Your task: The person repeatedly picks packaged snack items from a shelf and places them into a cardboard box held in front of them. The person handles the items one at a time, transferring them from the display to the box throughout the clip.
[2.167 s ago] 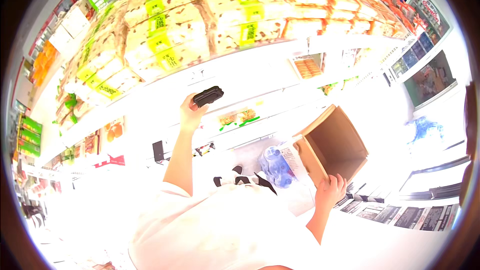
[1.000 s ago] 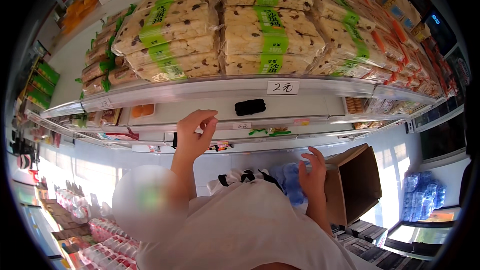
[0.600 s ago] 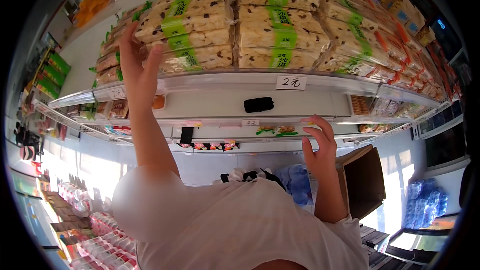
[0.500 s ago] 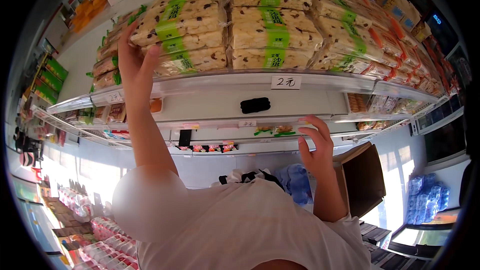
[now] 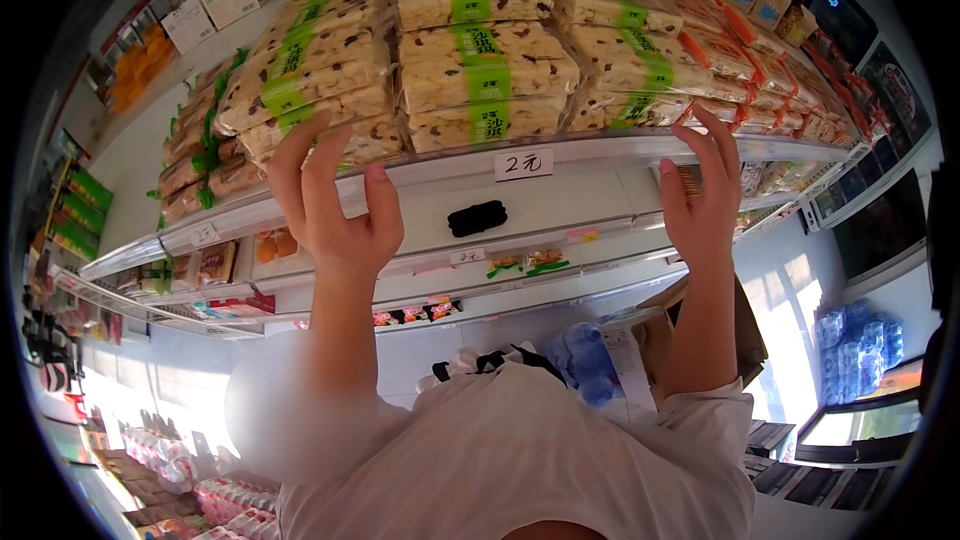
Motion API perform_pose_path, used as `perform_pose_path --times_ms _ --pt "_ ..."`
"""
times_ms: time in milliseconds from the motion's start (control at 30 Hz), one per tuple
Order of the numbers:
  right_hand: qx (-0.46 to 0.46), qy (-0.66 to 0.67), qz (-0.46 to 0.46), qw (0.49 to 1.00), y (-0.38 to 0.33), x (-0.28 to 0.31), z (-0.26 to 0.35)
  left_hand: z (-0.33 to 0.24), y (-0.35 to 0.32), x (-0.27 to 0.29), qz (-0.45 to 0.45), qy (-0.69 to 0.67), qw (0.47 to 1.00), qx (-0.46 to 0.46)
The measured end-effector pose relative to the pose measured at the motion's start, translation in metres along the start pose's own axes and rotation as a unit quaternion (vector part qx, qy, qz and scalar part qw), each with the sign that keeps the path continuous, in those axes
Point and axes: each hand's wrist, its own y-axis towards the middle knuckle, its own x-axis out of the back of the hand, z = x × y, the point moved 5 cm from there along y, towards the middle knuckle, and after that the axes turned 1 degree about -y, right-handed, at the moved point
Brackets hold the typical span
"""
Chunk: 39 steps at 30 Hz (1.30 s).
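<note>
Both hands are raised to the shelf edge (image 5: 600, 150), the left hand (image 5: 335, 205) spread wide with fingertips on the green-banded cake packs (image 5: 320, 90) at ten o'clock, the right hand (image 5: 700, 200) open flat, fingertips touching packs (image 5: 640, 105) at two o'clock, neither clasping anything.

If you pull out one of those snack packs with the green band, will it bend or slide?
The snack pack by the left hand looks like a firm block, so it probably stays fairly stiff. Its clear wrapper shines, so it may slip against the fingers. Being stacked with others, its neighbours might shift too.
</note>
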Motion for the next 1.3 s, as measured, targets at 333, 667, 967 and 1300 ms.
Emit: perform_pose_path --times_ms 333,667,967,1300 --pt "0.17 -0.068 0.062 0.981 0.083 -0.028 -0.01 -0.035 -0.014 -0.037 0.122 0.004 0.992 0.038" --pt "0.218 -0.104 0.013 0.97 0.099 -0.038 -0.011 -0.03 -0.02 -0.033 0.134 -0.055 0.987 0.066" --pt "0.122 -0.049 -0.073 0.989 0.096 -0.015 0.011 -0.029 -0.026 -0.03 0.158 -0.103 0.978 0.088" --pt "0.348 -0.003 -0.145 0.926 0.1 -0.077 0.132 -0.025 -0.026 -0.005 0.059 -0.06 0.992 0.092"
